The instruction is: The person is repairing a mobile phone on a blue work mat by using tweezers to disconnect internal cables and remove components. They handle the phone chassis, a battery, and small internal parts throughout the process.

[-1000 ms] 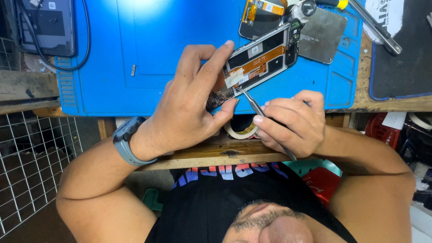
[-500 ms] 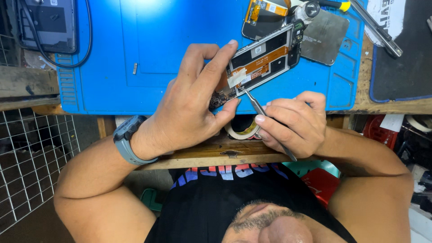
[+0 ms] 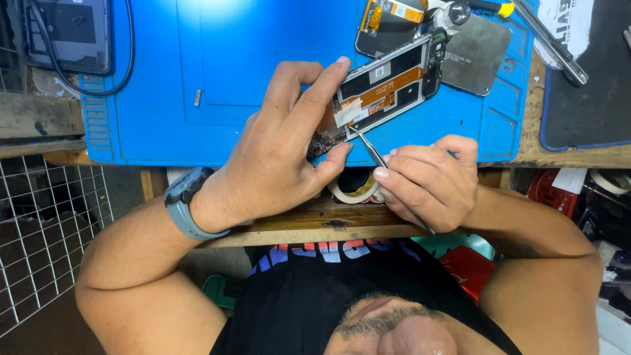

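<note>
A wooden bench [image 3: 309, 223] carries a blue work mat [image 3: 223, 79], a black mat [image 3: 591, 98] and a tape roll [image 3: 355, 192].

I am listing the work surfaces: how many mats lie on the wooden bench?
2. A blue rubber mat covers the top centre; a black, blue-edged mat lies far right.

dark tablet screen [image 3: 69, 33] top left; white label [image 3: 379, 71] inside opened phone [image 3: 384, 89].

A smooth, slightly glossy blue rubber-like work mat [image 3: 217, 79] covers the rough, worn wooden bench [image 3: 309, 227]. The opened phone [image 3: 384, 89] shows matt black plastic and orange flexible film. Thin tweezers [image 3: 368, 148] look like bare metal; the far-right plate [image 3: 474, 56] is dull grey metal.
</note>
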